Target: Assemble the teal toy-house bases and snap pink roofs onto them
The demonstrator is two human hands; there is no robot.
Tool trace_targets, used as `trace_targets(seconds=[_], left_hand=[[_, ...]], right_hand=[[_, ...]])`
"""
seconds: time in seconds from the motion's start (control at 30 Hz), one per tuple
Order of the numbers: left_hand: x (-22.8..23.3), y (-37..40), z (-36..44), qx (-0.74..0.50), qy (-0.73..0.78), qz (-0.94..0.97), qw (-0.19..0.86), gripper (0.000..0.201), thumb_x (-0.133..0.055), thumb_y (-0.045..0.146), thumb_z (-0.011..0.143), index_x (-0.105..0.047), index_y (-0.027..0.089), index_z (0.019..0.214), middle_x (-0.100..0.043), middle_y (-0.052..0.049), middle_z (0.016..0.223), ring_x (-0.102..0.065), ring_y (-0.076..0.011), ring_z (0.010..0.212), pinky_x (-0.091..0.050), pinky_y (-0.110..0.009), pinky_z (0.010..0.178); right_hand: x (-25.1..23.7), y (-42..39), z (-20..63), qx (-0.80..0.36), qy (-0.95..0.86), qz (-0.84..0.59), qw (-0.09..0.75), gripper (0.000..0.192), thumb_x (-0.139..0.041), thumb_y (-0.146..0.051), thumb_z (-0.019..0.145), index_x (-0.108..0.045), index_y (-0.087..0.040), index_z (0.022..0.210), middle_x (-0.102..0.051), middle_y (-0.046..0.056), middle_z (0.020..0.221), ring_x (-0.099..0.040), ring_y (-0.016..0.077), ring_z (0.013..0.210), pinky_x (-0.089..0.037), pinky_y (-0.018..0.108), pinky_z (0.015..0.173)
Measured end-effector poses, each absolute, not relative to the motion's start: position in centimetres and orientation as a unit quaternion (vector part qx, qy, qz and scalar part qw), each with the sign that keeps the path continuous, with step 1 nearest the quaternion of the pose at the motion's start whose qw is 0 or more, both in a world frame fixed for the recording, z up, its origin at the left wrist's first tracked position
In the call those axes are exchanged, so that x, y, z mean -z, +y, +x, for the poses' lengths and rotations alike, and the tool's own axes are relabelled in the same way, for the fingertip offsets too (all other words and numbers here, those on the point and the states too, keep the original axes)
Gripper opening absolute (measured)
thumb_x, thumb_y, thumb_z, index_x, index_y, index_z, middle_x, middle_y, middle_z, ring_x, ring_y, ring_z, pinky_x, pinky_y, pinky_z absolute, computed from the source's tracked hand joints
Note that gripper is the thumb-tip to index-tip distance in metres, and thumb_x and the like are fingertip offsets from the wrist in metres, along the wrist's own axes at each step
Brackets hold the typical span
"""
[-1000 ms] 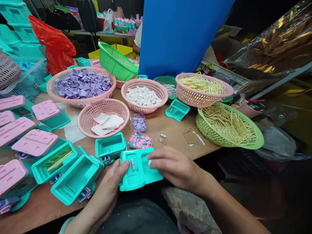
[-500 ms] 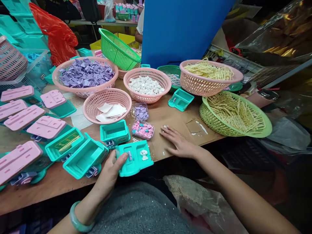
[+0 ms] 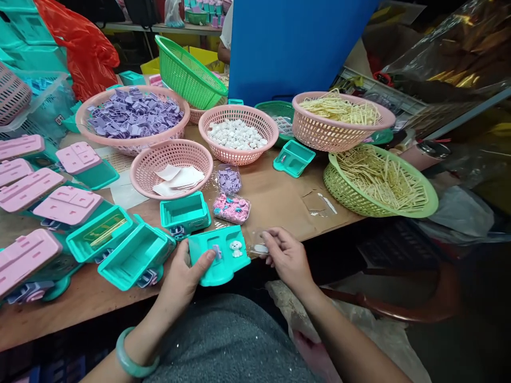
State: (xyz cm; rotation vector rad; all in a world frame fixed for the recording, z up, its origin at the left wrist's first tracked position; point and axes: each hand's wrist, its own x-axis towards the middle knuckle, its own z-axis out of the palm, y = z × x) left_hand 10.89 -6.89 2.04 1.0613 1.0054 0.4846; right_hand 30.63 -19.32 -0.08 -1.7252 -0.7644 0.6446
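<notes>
My left hand grips a flat teal plastic toy part by its left edge, thumb on top. A small white dog figure sits on its right side, and a small purple piece stands near my thumb. Just right of the part, my right hand pinches a small clear piece with a white oval between thumb and fingers. Beyond the part lie a clear box of pink and blue pieces and another of purple pieces. An open teal box on wheels stands behind my left hand.
Baskets line the back: purple parts, white figures, white sheets and yellowish sticks. A green basket of sticks overhangs the right table edge. Teal boxes with pink lids crowd the left. A blue panel stands behind.
My right hand has come off the tabletop and moved left and down towards the teal part, now pinching the small clear piece. My left hand still holds the teal part, which is tilted slightly differently.
</notes>
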Motion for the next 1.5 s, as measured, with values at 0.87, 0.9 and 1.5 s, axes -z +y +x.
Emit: trace_targets(seconds=[0.87, 0.9, 1.5], left_hand=[[-1.1, -6.3, 10.2, -0.197, 0.427, 0.545, 0.695, 0.070, -0.080, 0.062, 0.073, -0.056, 0.018, 0.122, -0.073, -0.014, 0.120, -0.068, -0.0353, 0.113, -0.057, -0.044, 0.091], [-1.0, -6.3, 10.1, -0.203, 0.426, 0.534, 0.702, 0.071, -0.081, 0.061, 0.072, -0.056, 0.018, 0.122, -0.073, -0.014, 0.123, -0.068, -0.0353, 0.115, -0.057, -0.044, 0.092], [-1.1, -6.5, 9.4, -0.124, 0.405, 0.623, 0.657, 0.125, -0.088, 0.049, 0.066, -0.011, 0.022, 0.161, -0.048, -0.020, 0.154, -0.056, -0.0384, 0.133, -0.045, -0.056, 0.112]], right_hand=[[-2.0, -17.2, 27.8, -0.046, -0.525, -0.801, 0.284, 0.028, -0.041, -0.028, 0.102, -0.059, -0.020, 0.082, -0.061, 0.002, 0.059, -0.057, 0.0149, 0.050, -0.034, 0.025, 0.052], [-2.0, -17.1, 27.2, -0.011, -0.535, -0.802, 0.266, 0.030, -0.039, -0.027, 0.104, -0.062, -0.018, 0.087, -0.062, 0.003, 0.058, -0.058, 0.0158, 0.050, -0.033, 0.026, 0.051], [-1.1, -17.1, 27.9, -0.571, -0.275, -0.598, 0.491, 0.067, -0.074, -0.057, 0.080, -0.055, -0.025, 0.136, -0.067, 0.006, 0.128, -0.063, 0.0263, 0.118, -0.051, 0.040, 0.102]])
